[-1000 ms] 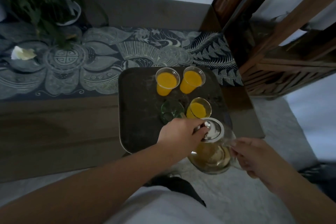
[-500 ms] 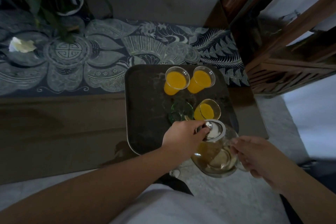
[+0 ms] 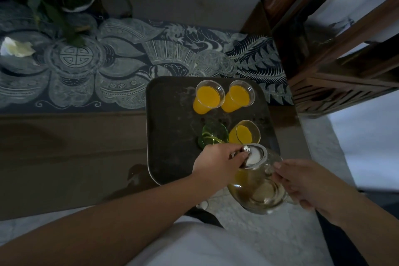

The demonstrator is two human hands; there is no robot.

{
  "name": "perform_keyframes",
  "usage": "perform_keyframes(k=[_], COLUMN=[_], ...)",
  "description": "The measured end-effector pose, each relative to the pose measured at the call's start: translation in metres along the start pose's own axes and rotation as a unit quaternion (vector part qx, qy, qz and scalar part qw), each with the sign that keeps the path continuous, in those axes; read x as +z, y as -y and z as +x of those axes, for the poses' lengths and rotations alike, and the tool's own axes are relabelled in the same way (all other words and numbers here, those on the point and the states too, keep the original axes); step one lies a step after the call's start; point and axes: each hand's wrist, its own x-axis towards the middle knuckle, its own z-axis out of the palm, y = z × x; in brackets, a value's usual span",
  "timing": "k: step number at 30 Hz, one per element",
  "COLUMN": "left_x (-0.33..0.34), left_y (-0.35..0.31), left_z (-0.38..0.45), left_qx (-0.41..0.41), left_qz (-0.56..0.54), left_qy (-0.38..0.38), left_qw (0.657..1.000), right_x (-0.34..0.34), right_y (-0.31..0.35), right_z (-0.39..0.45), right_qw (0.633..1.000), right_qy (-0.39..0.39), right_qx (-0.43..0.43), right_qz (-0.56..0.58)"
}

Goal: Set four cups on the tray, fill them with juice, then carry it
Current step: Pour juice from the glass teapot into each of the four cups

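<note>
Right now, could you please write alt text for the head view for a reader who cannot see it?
A person tilts a glass pitcher toward a green cup on a dark tray, right hand on its handle, left hand holding the lid. Three cups already hold orange juice.

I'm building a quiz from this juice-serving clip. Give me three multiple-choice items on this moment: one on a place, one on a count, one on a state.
1. Where does the green cup stand on the tray?
A. beside the near juice cup, on its left
B. at the far left corner
C. off the tray, on the cloth

2. How many cups hold orange juice?
A. one
B. three
C. four

3. What is the left hand doing?
A. lifting a cup
B. resting flat on the table
C. pressing on the lid of the glass pitcher

Answers: 1 A, it sits next to the near juice cup. 2 B, two far cups plus the near one show orange. 3 C, its fingers lie on the lid while the right hand holds the handle.
</note>
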Motion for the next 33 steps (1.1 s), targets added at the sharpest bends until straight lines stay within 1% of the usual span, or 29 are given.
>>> perform_keyframes(k=[10,33], left_x=[-0.003,0.0], left_y=[-0.001,-0.004], left_z=[0.002,-0.001], left_qx=[-0.008,-0.015], left_qz=[-0.026,-0.068], left_qy=[-0.001,-0.01], left_qw=[1.0,0.998], right_x=[-0.004,-0.01], right_y=[0.014,0.029], right_z=[-0.002,-0.012], right_qw=[0.999,0.997], right_qy=[0.023,0.029], right_qx=[0.006,0.014], right_qz=[-0.03,-0.073])
